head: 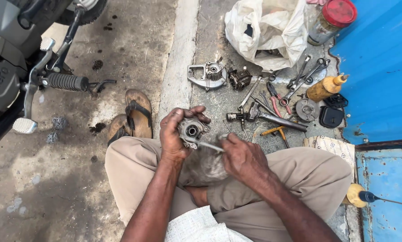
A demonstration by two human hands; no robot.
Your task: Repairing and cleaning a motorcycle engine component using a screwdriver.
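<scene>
Left hand [176, 134]: fingers curled round a small round grey metal engine part [191, 131], centre frame.
Right hand [243, 157]: closed on a thin metal tool [208, 145] touching that part.
Surface: stained concrete floor [134, 49]; scattered steel spanners [302, 78] upper right.

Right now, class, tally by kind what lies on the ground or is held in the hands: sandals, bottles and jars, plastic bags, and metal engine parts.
Sandals: 2
Bottles and jars: 2, a yellow bottle and a red-lidded jar
Plastic bags: 1
Metal engine parts: 3, a flat cover, a finned piece and the housing in the left hand
Total: 8
</scene>
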